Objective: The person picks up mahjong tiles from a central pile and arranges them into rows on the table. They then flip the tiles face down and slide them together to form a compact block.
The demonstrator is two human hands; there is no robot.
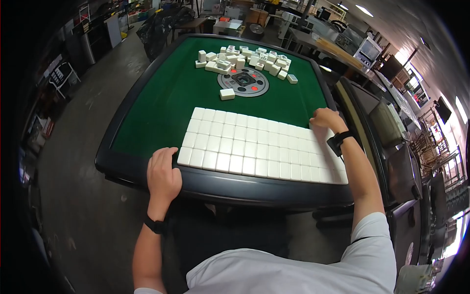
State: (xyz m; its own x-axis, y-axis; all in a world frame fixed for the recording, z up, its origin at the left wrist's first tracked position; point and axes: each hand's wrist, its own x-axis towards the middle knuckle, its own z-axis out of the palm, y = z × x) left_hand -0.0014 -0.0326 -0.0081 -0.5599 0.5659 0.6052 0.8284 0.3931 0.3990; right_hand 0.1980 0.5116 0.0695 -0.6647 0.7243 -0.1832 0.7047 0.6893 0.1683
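Left hand [164, 176] lies flat on the desk [147, 122] edge, open, touching the block's [254, 147] near-left corner: cream tiles, blank side up, four rows. Right hand [325, 119] curls on the far-right corner, grip unclear, and its arm hides that end. Beyond: one stray tile [227, 94], then a jumbled pile [245, 59], uncountable.

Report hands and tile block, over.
Left hand on black table rim, touching near-left corner of white rectangular tile block. Right hand on its far-right corner. Loose white tiles beyond round grey centre dial, clear of both hands.

Tile block [254, 149] faces hidden, downturned.
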